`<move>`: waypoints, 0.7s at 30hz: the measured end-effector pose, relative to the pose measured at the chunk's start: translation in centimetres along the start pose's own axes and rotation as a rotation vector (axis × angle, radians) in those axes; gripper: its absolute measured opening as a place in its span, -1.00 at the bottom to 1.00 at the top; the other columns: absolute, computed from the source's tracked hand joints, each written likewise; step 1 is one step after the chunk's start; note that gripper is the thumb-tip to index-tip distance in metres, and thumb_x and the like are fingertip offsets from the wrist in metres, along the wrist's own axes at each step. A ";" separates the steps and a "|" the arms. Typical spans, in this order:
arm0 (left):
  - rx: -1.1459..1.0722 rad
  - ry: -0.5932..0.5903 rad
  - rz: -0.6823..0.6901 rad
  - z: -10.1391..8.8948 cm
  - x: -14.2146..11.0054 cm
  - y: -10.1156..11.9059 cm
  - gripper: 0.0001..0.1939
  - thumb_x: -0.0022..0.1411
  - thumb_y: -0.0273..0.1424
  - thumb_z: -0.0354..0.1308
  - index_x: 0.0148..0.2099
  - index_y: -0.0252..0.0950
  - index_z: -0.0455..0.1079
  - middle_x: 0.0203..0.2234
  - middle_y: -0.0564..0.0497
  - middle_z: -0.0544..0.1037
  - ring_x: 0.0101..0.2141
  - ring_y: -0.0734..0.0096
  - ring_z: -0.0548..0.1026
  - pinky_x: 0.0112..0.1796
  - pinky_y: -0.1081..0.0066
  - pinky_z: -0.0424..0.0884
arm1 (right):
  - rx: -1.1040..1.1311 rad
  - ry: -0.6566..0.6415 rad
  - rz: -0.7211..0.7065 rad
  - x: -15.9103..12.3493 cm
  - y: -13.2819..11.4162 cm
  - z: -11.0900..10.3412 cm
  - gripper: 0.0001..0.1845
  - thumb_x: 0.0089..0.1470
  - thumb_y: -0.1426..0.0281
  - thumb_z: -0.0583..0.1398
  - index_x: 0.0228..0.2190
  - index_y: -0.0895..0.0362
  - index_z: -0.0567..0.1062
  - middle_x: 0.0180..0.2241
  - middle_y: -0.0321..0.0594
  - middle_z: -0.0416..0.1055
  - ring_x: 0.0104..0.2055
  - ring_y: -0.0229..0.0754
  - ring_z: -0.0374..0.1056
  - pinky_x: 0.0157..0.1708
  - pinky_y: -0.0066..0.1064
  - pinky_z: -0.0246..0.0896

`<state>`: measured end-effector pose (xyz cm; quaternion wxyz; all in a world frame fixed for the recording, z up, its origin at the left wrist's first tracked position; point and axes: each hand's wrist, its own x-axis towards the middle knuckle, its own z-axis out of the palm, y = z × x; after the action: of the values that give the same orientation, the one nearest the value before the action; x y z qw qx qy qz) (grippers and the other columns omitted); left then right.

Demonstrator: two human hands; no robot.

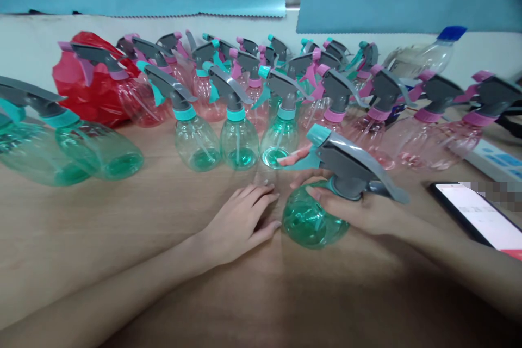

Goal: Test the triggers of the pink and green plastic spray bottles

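Observation:
A green spray bottle (314, 217) with a grey and teal trigger head stands close in front of me, slightly tilted. My right hand (346, 206) is wrapped round its neck, one finger reaching out by the teal trigger. Just left of the bottle, my left hand (240, 217) lies palm down on the table with fingers stretched out, holding nothing. Behind the hands is a row of green spray bottles, among them one with a teal collar (240, 141) and another (281, 136) beside it.
Several pink spray bottles (411, 141) line the right and back. More green ones (101, 152) stand at the left. A red plastic bag (101, 87) lies behind them. A phone (477, 212), a white power strip (495, 160) and a blue-capped clear bottle (436, 54) are at the right.

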<state>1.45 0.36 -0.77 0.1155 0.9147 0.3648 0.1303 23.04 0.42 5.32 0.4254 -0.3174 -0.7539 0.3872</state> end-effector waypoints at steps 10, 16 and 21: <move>-0.001 -0.005 0.005 -0.1 0.0 0.1 -0.56 0.33 -0.21 0.05 0.18 -0.27 0.22 0.11 -0.16 0.35 0.13 0.07 0.26 0.06 0.09 0.22 | -0.029 0.035 0.063 0.2 -1.0 0.1 -0.72 -0.10 0.58 0.12 -0.32 0.00 0.35 -0.20 -0.29 0.48 -0.26 -0.16 0.48 -0.26 -0.31 0.49; -0.007 -0.005 0.004 -0.1 0.0 0.0 -0.55 0.32 -0.22 0.06 0.18 -0.28 0.21 0.12 -0.15 0.33 0.13 0.10 0.26 0.09 0.10 0.20 | 0.010 0.084 0.096 0.3 -1.1 0.3 -0.71 -0.14 0.57 0.15 -0.36 -0.03 0.28 -0.35 -0.29 0.44 -0.28 -0.14 0.47 -0.34 -0.34 0.49; -0.002 -0.012 -0.004 -0.1 0.1 0.1 -0.56 0.32 -0.23 0.07 0.17 -0.32 0.23 0.12 -0.15 0.34 0.13 0.11 0.26 0.10 0.12 0.18 | -0.019 0.099 0.033 0.2 -0.9 0.4 -0.72 -0.12 0.57 0.14 -0.36 -0.02 0.27 -0.38 -0.29 0.39 -0.31 -0.20 0.45 -0.33 -0.38 0.47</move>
<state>1.55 0.40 -0.59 0.1188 0.9146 0.3658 0.1250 22.49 0.05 6.01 0.4528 -0.3525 -0.7303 0.3705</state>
